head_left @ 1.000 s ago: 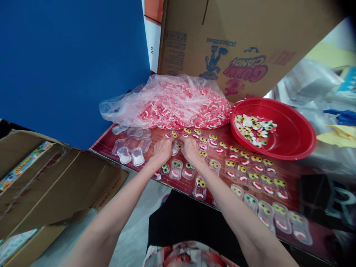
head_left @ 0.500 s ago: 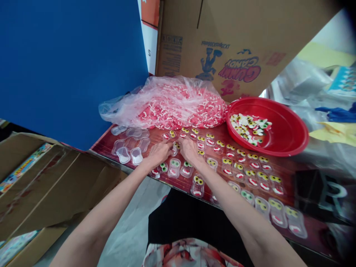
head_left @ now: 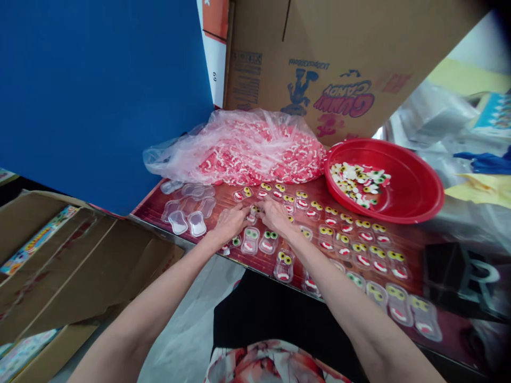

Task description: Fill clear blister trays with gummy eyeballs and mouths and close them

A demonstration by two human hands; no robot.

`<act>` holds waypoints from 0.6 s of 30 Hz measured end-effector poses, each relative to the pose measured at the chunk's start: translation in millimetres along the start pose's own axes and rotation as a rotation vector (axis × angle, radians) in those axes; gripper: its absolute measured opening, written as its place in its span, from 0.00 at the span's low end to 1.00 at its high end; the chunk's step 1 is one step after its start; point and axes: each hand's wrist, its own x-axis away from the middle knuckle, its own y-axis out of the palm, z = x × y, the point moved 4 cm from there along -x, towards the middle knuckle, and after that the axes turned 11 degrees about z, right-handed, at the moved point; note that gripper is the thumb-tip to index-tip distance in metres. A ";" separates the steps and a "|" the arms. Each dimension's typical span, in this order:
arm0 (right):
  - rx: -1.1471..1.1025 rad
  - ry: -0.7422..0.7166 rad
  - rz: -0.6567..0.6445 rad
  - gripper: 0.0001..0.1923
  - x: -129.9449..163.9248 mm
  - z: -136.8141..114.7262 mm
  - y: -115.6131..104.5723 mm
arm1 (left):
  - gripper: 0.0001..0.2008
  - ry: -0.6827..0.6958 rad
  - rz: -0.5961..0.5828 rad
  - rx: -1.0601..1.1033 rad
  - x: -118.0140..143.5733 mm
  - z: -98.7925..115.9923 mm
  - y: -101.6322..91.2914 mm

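Note:
Between my two hands is a small clear plastic tray (head_left: 252, 215) holding candy eyes and a red-and-white candy mouth. My left hand (head_left: 232, 221) has its fingers closed at the tray's left side. On the opposite side, my right hand (head_left: 275, 216) bends its fingers in against the same tray. Just below lie filled trays with green-eyed candies, such as this tray (head_left: 249, 242) and its neighbour (head_left: 268, 242). Part of another green-eyed tray (head_left: 235, 242) is hidden under my left wrist. Fingers cover much of the held tray.
Behind the hands lies a clear bag (head_left: 255, 149) of red-and-white candy mouths. A red basin (head_left: 415, 186) with loose candy eyes stands right. Empty trays (head_left: 197, 224) sit left; several filled trays (head_left: 398, 306) spread right. A cardboard box (head_left: 271, 32) and blue panel (head_left: 99, 96) rise behind.
My right hand has shifted slightly to the right, and my left hand a little too. Both stay at the same tray. Nothing else visibly moved.

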 end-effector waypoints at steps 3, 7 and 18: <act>-0.011 0.001 0.005 0.20 0.5 -0.4 -2.1 | 0.20 -0.034 0.079 0.143 -1.6 -7.3 -1.2; -0.114 0.001 0.101 0.21 6.6 -7.4 -12.0 | 0.22 -0.292 0.289 0.689 -4.1 -25.8 -4.4; -1.034 0.228 0.148 0.18 1.9 -41.1 6.1 | 0.18 -0.511 0.205 1.311 -2.6 -24.9 3.0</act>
